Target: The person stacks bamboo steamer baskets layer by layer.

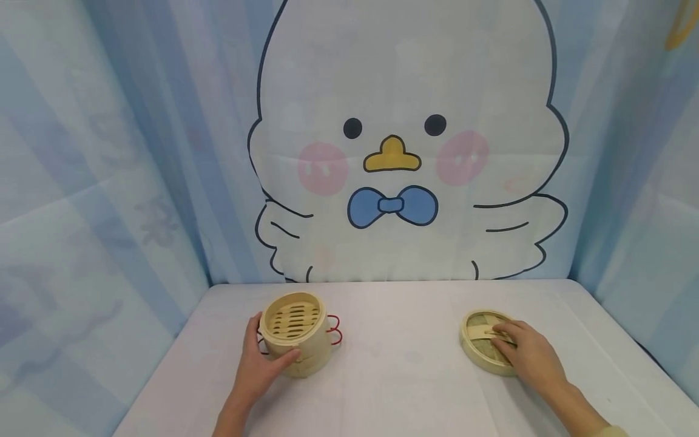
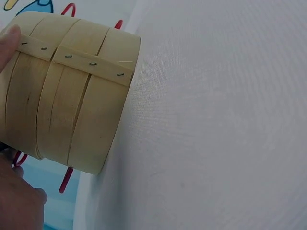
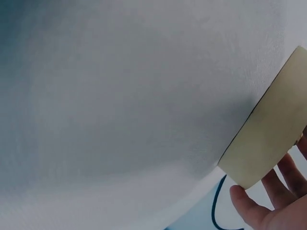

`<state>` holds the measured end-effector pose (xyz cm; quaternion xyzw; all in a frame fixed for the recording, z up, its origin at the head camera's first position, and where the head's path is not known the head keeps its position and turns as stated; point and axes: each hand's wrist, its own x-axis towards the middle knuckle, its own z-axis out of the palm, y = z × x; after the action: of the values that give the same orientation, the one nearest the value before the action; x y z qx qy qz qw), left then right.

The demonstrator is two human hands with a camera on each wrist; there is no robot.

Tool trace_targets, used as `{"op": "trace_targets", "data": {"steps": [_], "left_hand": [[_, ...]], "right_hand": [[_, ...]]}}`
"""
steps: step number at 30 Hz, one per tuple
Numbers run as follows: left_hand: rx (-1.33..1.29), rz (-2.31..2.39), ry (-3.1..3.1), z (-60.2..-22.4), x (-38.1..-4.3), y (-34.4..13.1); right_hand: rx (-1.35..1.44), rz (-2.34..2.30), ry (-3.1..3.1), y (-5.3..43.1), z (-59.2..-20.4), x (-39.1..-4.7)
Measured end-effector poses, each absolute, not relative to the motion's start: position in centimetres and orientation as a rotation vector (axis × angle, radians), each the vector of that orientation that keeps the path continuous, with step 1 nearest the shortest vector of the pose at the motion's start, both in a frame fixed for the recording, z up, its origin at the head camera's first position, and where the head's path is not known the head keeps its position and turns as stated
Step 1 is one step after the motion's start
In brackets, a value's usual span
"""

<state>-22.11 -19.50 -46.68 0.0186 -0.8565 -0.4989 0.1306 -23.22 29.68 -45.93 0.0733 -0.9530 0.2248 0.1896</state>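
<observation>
A small round bamboo steamer (image 1: 314,358) stands on the left half of the table, its slatted inside facing up. My left hand (image 1: 261,367) grips it from the left and front, thumb across the front wall and fingers round the far left side. In the left wrist view the stacked wooden rings (image 2: 72,96) show stapled seams and red loops. Over on the right, the bamboo steamer lid (image 1: 474,352) lies on the table. My right hand (image 1: 532,355) pinches the flat strip across its top; the right wrist view shows the lid's side wall (image 3: 273,129) beside the fingers.
A white cloth covers the table (image 1: 398,364), with a wide stretch between steamer and lid. Behind it hangs a curtain (image 1: 393,243) printed with a cartoon bird. Blue-and-white fabric (image 1: 82,212) closes in both sides.
</observation>
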Motion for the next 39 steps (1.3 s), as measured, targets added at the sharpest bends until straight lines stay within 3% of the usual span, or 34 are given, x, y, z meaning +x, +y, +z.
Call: {"op": "trace_targets", "data": {"steps": [20,39], "left_hand": [[0.036,-1.443,-2.474,-46.7,-22.1,-19.4],[0.046,-1.435,-2.5,-46.5,-22.2,-19.6]], "right_hand": [[0.194,0.634,-2.64,29.4,-45.9,-23.2],[0.213,0.639,-2.597,27.2,-43.0,-23.8]]}}
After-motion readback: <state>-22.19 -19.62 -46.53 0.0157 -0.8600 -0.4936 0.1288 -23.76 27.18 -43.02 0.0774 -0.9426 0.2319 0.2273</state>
